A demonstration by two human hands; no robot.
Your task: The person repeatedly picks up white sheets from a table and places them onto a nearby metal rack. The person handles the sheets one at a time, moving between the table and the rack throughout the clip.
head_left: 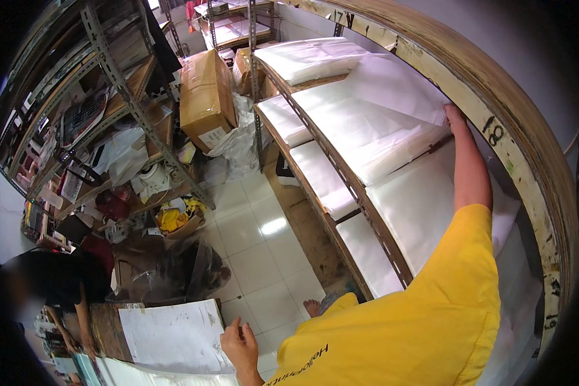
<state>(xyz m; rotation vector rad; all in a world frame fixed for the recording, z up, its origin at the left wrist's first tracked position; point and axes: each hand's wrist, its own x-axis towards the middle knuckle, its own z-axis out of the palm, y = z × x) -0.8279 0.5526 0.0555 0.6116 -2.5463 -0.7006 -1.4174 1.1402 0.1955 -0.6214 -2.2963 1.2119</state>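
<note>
My right hand point(455, 119) reaches far out over the right-hand rack, its fingers closed on the corner of a thin whitish translucent sheet point(392, 83). That sheet is partly lifted and slants over a stack of similar sheets point(341, 128) on the upper shelf. The fingertips are partly hidden by the sheet's edge. My left hand point(240, 347) hangs low with its fingers loosely apart and nothing in it. Closest to it is the right end of a table with a white paper sheet point(174, 334) on top.
More sheet stacks point(318, 177) fill the metal-framed shelves. A wooden beam point(521, 90) curves along the right. Tiled floor point(244, 219) lies between the racks, with a cardboard box point(202, 96) at the back. A cluttered rack point(119, 83) stands left; another person point(58, 276) leans over the table.
</note>
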